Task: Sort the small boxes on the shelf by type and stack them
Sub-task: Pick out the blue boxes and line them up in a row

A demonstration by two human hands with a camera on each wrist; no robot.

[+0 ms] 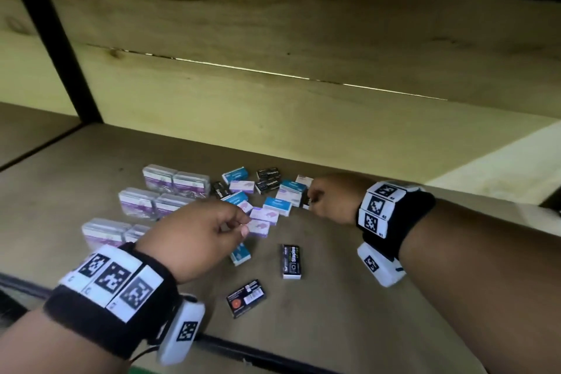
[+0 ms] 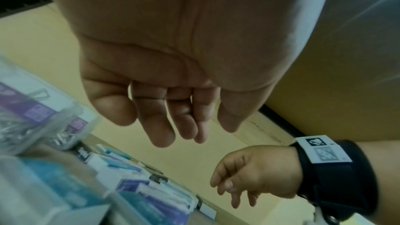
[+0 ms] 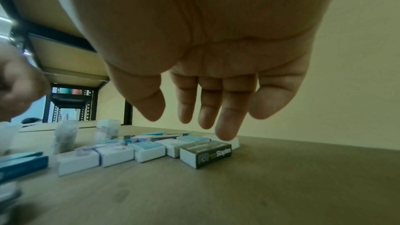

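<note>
Small boxes lie scattered on the wooden shelf (image 1: 364, 282): blue-and-white ones (image 1: 277, 206), purple-and-white ones (image 1: 264, 215) and black Staples boxes (image 1: 292, 261), (image 1: 246, 297). My left hand (image 1: 243, 223) hovers with relaxed fingers just beside a purple-and-white box (image 1: 259, 227). The left wrist view shows the left hand (image 2: 190, 136) empty. My right hand (image 1: 311, 199) hangs over the right end of the cluster. Its fingers (image 3: 225, 133) point down just above a black Staples box (image 3: 205, 153) and hold nothing.
Clear plastic packs with purple labels (image 1: 176, 182), (image 1: 136, 202), (image 1: 103, 231) sit in rows at the left. A black upright post (image 1: 51, 36) stands at the far left, and a black rail (image 1: 258, 352) runs along the front edge. Bare shelf lies to the right.
</note>
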